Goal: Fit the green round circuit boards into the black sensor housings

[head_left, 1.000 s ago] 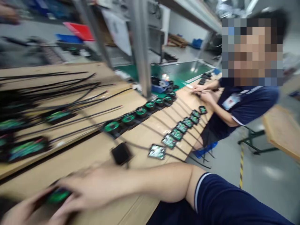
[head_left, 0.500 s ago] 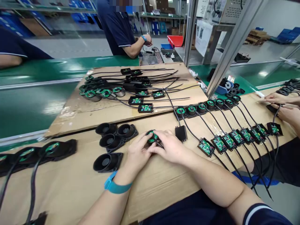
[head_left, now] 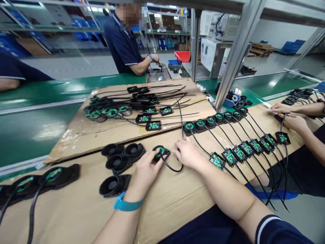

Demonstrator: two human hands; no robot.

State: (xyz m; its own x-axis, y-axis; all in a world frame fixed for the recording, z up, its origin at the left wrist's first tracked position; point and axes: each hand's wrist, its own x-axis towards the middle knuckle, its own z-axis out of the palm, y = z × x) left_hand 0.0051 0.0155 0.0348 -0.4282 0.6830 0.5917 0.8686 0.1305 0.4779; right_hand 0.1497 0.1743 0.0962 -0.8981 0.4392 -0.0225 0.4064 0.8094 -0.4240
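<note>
A black round fan housing with a green circuit board (head_left: 160, 152) lies on the cardboard in front of me. My left hand (head_left: 146, 169) grips its left and near side with thumb and fingers. From the board a black cable (head_left: 171, 168) loops to the right, towards my right hand (head_left: 187, 152). That hand rests right of the housing, fingers bent, and covers the small black box seen earlier; whether it holds anything is hidden. Several bare black housings (head_left: 115, 184) stand left of my left hand.
A row of wired fans (head_left: 200, 125) with open circuit boxes (head_left: 238, 152) lies to the right. Another wired pile (head_left: 101, 112) rests on the raised cardboard (head_left: 76, 139). A metal post (head_left: 233, 57) rises behind. Another person's hands (head_left: 291, 117) work at far right.
My right hand has moved off the housing to the right, uncovering the board and cable. My left hand stays on the housing. The camera view has shifted slightly.
</note>
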